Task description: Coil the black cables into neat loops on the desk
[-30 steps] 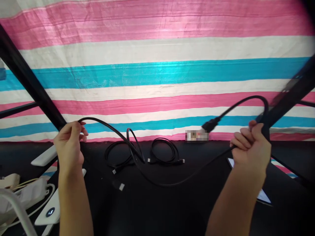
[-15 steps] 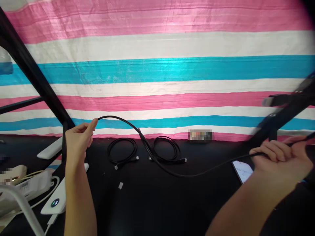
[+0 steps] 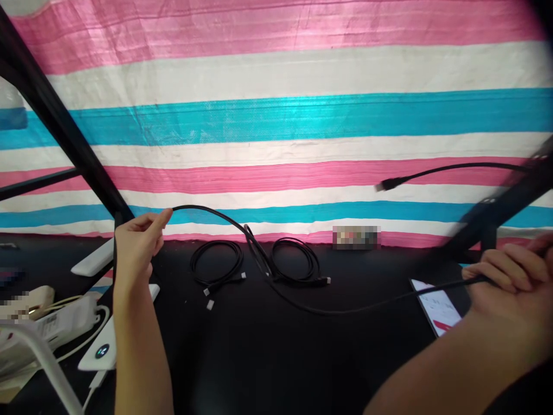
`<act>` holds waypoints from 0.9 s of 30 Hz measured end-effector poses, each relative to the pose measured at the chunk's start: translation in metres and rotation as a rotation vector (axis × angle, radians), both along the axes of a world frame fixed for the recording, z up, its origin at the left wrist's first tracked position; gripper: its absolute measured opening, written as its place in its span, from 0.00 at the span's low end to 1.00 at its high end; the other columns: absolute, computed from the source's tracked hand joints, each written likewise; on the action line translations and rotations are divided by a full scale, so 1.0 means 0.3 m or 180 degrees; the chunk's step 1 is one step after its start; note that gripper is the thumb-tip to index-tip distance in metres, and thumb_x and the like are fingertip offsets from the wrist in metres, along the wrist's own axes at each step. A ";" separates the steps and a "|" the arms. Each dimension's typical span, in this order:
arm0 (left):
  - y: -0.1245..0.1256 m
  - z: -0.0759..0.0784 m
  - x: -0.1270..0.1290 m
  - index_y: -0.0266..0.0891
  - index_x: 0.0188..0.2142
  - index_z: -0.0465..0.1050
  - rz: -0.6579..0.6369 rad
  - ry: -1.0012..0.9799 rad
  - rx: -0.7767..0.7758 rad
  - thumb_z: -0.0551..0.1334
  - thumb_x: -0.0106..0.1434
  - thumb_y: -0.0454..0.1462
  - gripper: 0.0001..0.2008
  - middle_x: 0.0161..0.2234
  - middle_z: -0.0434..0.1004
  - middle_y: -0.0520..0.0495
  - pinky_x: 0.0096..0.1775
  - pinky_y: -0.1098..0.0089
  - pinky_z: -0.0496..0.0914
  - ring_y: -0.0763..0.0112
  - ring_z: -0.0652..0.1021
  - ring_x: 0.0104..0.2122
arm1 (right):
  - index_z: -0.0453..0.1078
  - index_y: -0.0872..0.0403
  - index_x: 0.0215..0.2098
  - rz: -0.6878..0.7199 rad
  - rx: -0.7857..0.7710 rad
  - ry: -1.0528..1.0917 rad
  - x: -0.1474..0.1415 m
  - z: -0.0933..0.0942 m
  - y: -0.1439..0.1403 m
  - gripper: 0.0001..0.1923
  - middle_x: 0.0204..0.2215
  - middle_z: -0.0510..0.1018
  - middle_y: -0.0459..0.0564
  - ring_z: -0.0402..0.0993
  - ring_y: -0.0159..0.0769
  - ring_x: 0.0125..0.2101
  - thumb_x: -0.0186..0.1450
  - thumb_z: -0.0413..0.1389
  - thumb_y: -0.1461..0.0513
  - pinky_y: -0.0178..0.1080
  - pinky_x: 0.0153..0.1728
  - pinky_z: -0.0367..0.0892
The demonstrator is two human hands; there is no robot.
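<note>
A black cable (image 3: 328, 312) stretches in a sagging curve between my hands, above the black table. At its left part, my left hand (image 3: 139, 239) pinches it between thumb and fingertips. My right hand (image 3: 512, 282), cut off by the right edge, has its fingers wrapped round the cable. One free end with a connector (image 3: 391, 184) juts leftward in the air above the right hand. Behind the sagging stretch lie two coiled black cables, a left coil (image 3: 193, 262) and a right coil (image 3: 317, 259), their plugs showing. A small white piece (image 3: 209, 305) rests below the left coil.
A phone with a lit screen (image 3: 436, 305) lies beside my right wrist. At left are a white power bank (image 3: 93, 354), a power strip (image 3: 69, 320) and a white bar (image 3: 94, 257). Black frame posts (image 3: 64, 124) flank the table; a striped sheet (image 3: 276, 75) hangs behind.
My right hand has moved a little right. The cable's free connector end has swung left into fuller view. My left hand keeps its pinch in nearly the same place.
</note>
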State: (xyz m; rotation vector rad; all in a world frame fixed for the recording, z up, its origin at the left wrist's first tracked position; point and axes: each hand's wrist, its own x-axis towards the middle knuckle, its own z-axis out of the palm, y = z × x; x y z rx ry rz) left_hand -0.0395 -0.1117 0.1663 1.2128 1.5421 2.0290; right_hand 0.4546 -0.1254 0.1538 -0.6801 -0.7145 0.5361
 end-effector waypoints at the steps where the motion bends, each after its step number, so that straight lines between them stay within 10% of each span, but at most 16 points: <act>1: 0.001 0.006 0.015 0.34 0.16 0.65 -0.0029 -0.0073 0.0241 0.70 0.48 0.41 0.17 0.10 0.53 0.60 0.14 0.76 0.43 0.86 0.53 0.11 | 0.76 0.46 0.31 0.0304 -0.0111 0.0128 -0.038 0.021 -0.003 0.07 0.15 0.44 0.37 0.34 0.22 0.12 0.64 0.56 0.62 0.29 0.10 0.32; 6: 0.014 0.009 0.093 0.36 0.16 0.62 -0.0520 -0.0085 0.0971 0.68 0.51 0.38 0.16 0.10 0.51 0.60 0.14 0.76 0.45 0.84 0.53 0.10 | 0.76 0.55 0.34 0.0892 -0.0939 -0.0516 -0.222 0.076 0.032 0.08 0.14 0.48 0.37 0.37 0.20 0.13 0.56 0.63 0.60 0.35 0.14 0.29; 16: 0.019 0.009 0.197 0.39 0.14 0.53 -0.0634 -0.0494 0.0801 0.69 0.51 0.46 0.26 0.13 0.46 0.60 0.15 0.72 0.38 0.84 0.49 0.12 | 0.75 0.52 0.44 0.2202 -0.1113 -0.1873 -0.534 0.050 0.104 0.16 0.17 0.54 0.40 0.45 0.24 0.18 0.63 0.55 0.54 0.32 0.18 0.38; 22: 0.018 0.020 0.171 0.39 0.14 0.52 -0.0241 -0.0892 0.0882 0.70 0.50 0.45 0.27 0.13 0.44 0.60 0.17 0.70 0.37 0.84 0.46 0.13 | 0.79 0.52 0.34 0.1740 -0.1122 -0.2359 -0.524 0.046 0.105 0.14 0.20 0.64 0.44 0.54 0.27 0.22 0.55 0.63 0.51 0.32 0.21 0.51; 27: 0.009 0.034 0.162 0.39 0.15 0.49 -0.0263 -0.1130 0.0950 0.70 0.51 0.46 0.29 0.14 0.41 0.60 0.17 0.69 0.37 0.82 0.45 0.14 | 0.75 0.54 0.30 0.1236 -0.1028 -0.1351 -0.483 0.040 0.138 0.17 0.16 0.53 0.38 0.45 0.23 0.17 0.51 0.65 0.49 0.30 0.15 0.40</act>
